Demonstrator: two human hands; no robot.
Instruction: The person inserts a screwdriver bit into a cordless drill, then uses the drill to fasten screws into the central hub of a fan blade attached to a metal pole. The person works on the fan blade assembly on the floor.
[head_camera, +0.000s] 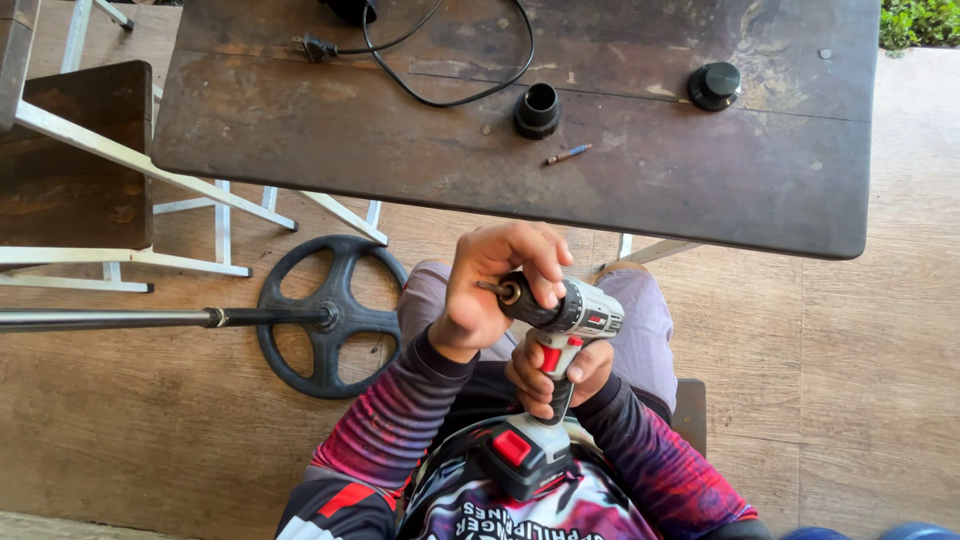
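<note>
I hold a cordless drill, grey and black with red trigger and red battery clip, over my lap. My right hand grips its handle below the body. My left hand wraps the black chuck at the front, where a short bit sticks out to the left. The battery base rests near my chest.
A dark worn wooden table lies ahead with a black cable, a black cylindrical cap, a black knob and a small bit. A black round coil on a shaft lies on the floor at left, beside a white-framed stool.
</note>
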